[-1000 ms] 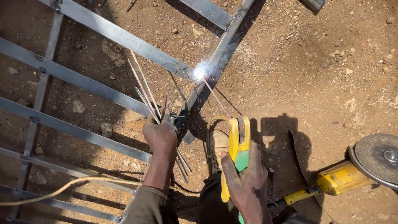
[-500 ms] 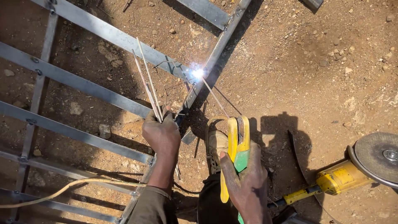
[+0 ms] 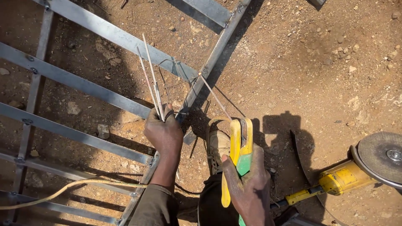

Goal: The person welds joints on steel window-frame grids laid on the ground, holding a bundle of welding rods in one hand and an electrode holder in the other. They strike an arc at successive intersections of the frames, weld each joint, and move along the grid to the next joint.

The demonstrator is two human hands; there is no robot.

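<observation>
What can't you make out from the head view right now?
- Rod tip at the frame joint: too small to tell if it touches.
- Right hand: cut off by the bottom edge, with the electrode holder handle's end.
- Grinder disc: cut by the right edge.
- Left hand: hides the lower ends of the spare rods.

left hand fisted, right hand gripping, fingers curled

Metal frame, grinder on dirt
</observation>
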